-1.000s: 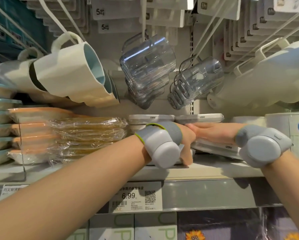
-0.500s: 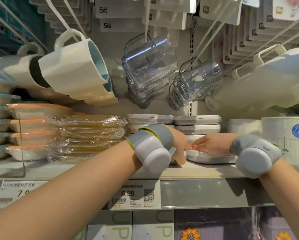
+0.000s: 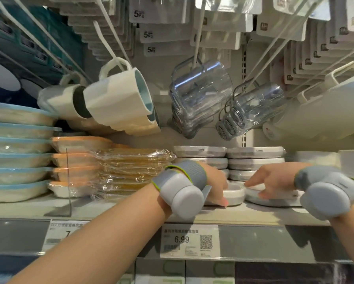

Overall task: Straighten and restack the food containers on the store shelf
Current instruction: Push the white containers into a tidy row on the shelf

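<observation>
Ideally, left hand (image 3: 215,182) and right hand (image 3: 271,181), fingers spread flat on front containers (image 3: 234,193), push squarely toward 12 o'clock.

The flat containers (image 3: 255,152) in the middle stacks are white with pale grey rims. Next to them sit orange-lidded trays (image 3: 75,156), some wrapped in clear film over what looks like amber. Far-left tubs (image 3: 18,144) have light blue lids. Hanging mugs (image 3: 118,103) are cream with a blue inside, the jugs (image 3: 200,93) clear bluish. Both wristbands (image 3: 184,181) are grey, one edged lime green.
</observation>
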